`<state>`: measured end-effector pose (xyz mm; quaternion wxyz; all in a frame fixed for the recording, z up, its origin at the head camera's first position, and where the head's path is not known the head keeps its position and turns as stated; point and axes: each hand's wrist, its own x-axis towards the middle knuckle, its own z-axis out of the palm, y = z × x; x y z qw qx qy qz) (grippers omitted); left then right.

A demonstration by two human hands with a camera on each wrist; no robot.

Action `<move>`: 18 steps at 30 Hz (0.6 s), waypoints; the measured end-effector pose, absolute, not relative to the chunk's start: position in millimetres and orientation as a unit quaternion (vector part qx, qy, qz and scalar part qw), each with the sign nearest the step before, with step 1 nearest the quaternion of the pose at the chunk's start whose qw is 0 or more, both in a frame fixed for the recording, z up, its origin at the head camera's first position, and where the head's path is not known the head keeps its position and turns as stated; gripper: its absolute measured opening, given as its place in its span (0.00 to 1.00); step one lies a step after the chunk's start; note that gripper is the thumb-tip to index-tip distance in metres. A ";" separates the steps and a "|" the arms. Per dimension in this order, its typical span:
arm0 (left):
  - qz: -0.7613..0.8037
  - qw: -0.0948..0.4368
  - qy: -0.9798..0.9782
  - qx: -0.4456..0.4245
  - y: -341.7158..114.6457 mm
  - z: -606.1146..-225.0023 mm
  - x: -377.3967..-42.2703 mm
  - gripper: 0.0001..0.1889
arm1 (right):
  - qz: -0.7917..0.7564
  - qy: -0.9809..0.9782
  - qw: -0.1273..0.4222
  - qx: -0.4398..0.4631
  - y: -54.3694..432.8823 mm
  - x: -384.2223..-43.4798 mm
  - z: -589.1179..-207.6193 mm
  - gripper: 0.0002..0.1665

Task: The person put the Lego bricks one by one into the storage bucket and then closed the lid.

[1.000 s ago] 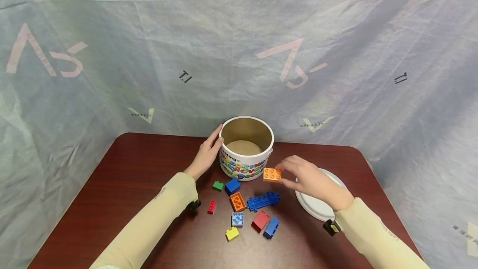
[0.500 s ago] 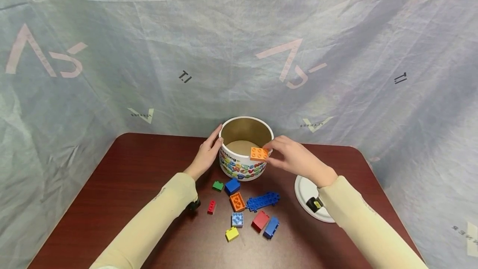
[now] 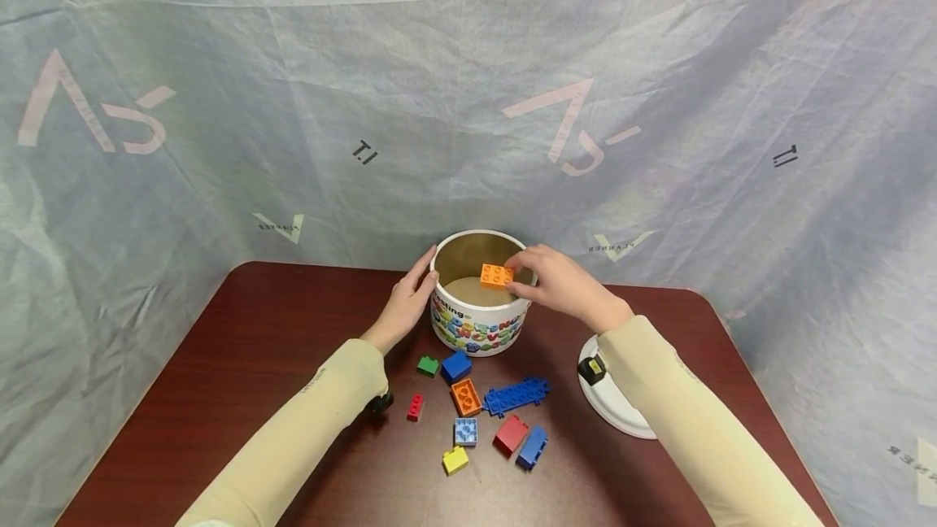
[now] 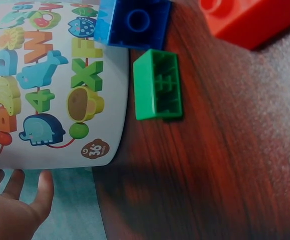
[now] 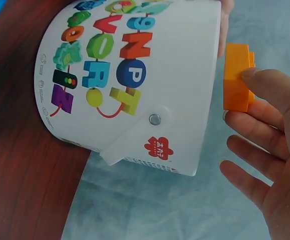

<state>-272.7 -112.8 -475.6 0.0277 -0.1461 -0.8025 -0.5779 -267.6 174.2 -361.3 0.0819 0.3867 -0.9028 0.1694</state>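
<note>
A white round bucket (image 3: pixel 479 332) printed with colourful letters and pictures stands upright near the table's back edge. My left hand (image 3: pixel 403 303) rests on its left side, fingers extended along the wall by the rim; the left wrist view shows the fingertips of that hand (image 4: pixel 14 205) at the bucket's edge. Between thumb and fingers, my right hand (image 3: pixel 567 283) pinches an orange toy brick (image 3: pixel 494 276), studs up, over the bucket's mouth. In the right wrist view the orange brick (image 5: pixel 236 77) is apart from the rim. Only bare bottom shows inside the bucket.
In front of the bucket lie several loose bricks, among them a green brick (image 3: pixel 428 365), a red brick (image 3: pixel 511 435), a yellow brick (image 3: pixel 455 459) and a long blue base piece (image 3: pixel 516 395). A white lid (image 3: pixel 615 409) lies right, partly under the right sleeve. Grey cloth (image 3: pixel 468 104) hangs behind.
My right hand has carried the orange brick up and to the left, from beside the bucket to over its opening. The left hand has stayed on the bucket.
</note>
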 end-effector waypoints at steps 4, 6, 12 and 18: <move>-0.573 0.029 -0.806 -0.146 -112.3 -475.1 -273.1 0.31 | 0.173 -0.911 0.060 0.371 169.5 -277.6 -360.2 0.18; -0.570 0.029 -0.808 -0.146 -112.7 -475.2 -273.6 0.31 | 0.174 -0.914 0.052 0.362 167.0 -281.9 -359.9 0.19; -0.567 0.030 -0.811 -0.142 -112.7 -473.8 -273.1 0.31 | 0.177 -0.922 0.039 0.343 159.4 -291.8 -358.1 0.20; -0.568 0.033 -0.810 -0.145 -112.7 -474.5 -274.0 0.30 | 0.172 -0.924 0.042 0.338 152.3 -300.2 -359.8 0.20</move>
